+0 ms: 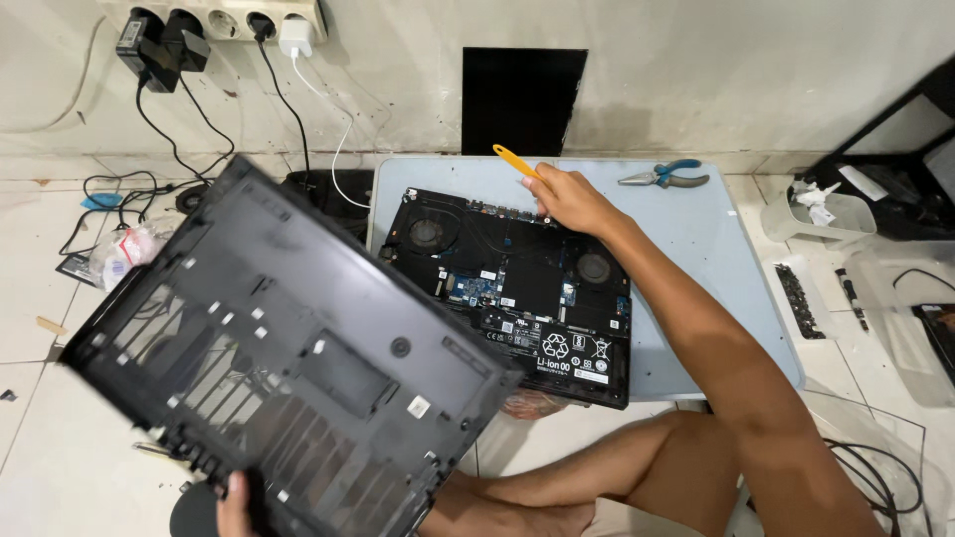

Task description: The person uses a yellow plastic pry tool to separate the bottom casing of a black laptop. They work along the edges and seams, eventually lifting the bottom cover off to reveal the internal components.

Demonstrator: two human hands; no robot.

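Tiled floor; rigid plastic cover [288,348] lifted.

white wall [696,60], tiled floor [40,467], low table [696,249]

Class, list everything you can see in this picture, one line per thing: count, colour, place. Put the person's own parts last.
Bottom cover: one, black, lifted at left foreground.
Opened laptop: one, black, insides showing, on the table.
Table: one, pale blue, low, on the floor.
Pry tool: one, yellow, in the right hand.
Pliers: one, blue handles, table's far edge.
Power strip: one, white, on the wall, upper left.
Cables: several, black and white, hanging from the strip.
Clear container: one, right of the table.
Left hand: one, gripping the cover's lower edge.
Right hand: one, over the laptop's far edge.
Legs: bare, folded, bottom centre.
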